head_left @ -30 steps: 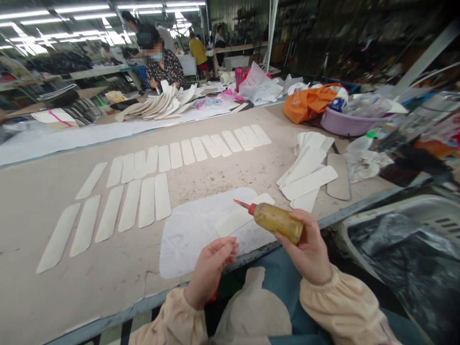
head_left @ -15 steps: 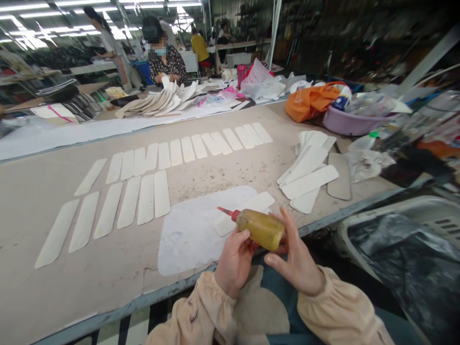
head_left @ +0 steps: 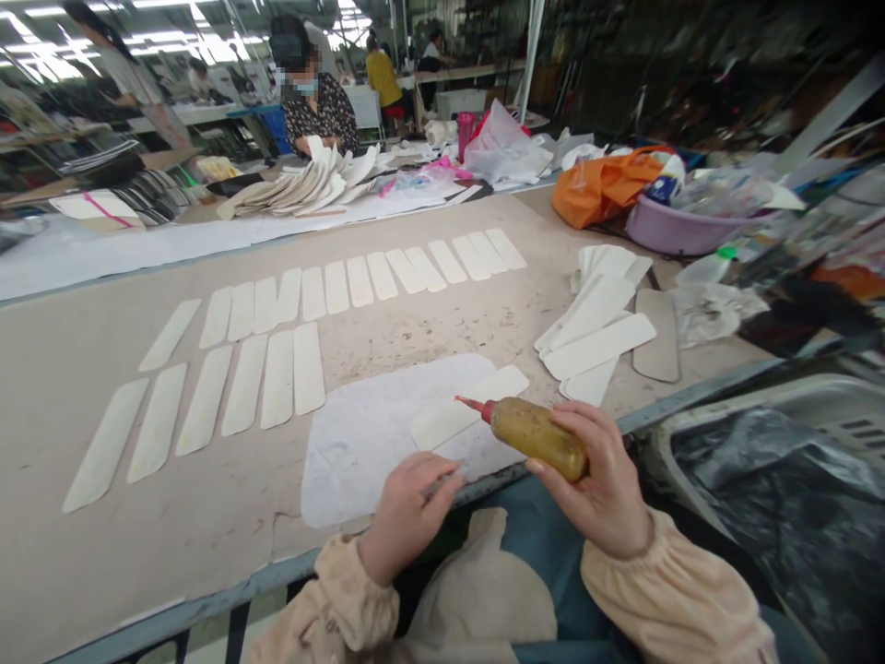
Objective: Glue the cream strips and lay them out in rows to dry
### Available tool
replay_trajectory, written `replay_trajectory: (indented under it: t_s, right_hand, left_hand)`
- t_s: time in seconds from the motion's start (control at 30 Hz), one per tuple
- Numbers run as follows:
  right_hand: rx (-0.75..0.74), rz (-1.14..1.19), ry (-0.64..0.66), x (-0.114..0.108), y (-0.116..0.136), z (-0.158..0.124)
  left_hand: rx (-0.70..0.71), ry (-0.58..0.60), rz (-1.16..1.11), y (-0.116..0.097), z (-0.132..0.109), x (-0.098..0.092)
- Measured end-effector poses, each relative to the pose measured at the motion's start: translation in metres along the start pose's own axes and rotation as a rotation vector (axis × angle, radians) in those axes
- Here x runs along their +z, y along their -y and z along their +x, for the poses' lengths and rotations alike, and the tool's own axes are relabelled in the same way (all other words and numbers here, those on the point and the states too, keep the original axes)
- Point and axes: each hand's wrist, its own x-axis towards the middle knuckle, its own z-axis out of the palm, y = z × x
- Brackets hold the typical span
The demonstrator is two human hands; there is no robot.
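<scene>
My right hand (head_left: 608,480) is wrapped round a squeeze bottle (head_left: 536,433) of yellowish liquid, its red nozzle tilted up to the left. Beyond the bottle, one white strip (head_left: 442,424) lies slantwise on a white sheet (head_left: 359,461) at the table's near edge. My left hand (head_left: 411,512) is apart from the bottle, over the sheet's near edge, with thumb and fingers pinched together. Something small and greyish shows at its fingertips, too small to name. Two rows of white strips (head_left: 277,378) lie spread out to the left and behind.
A loose pile of white strips (head_left: 595,341) lies to the right, near a purple basin (head_left: 678,226) and an orange bag (head_left: 601,189). A lined plastic bin (head_left: 664,443) stands at my right. Across the table, a person (head_left: 322,111) handles stacked pieces (head_left: 311,184).
The bottle has passed from my left hand into my right and moved right. My left hand has let go of it, drawn left and lower, and closed into a pinch.
</scene>
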Motion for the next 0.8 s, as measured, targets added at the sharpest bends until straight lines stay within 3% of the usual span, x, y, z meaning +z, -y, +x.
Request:
replay_trajectory:
  t_s: [0.1,0.2,0.63,0.8]
  right_hand:
    - [-0.045,0.004,0.078,0.005,0.003,0.0]
    - [-0.076,0.011,0.166,0.016,0.008,-0.002]
    - [-0.125,0.07,0.273,0.039,0.006,0.001]
    - [-0.077,0.098,0.283,0.046,0.008,0.004]
  left_hand:
    - [0.172,-0.157,0.464,0.025,-0.001,-0.025]
    - [0.247,-0.144,0.643,0.041,0.003,-0.032]
    - [0.314,-0.137,0.72,0.044,0.009,-0.024]
    - [0.337,-0.108,0.723,0.045,0.009,-0.023]
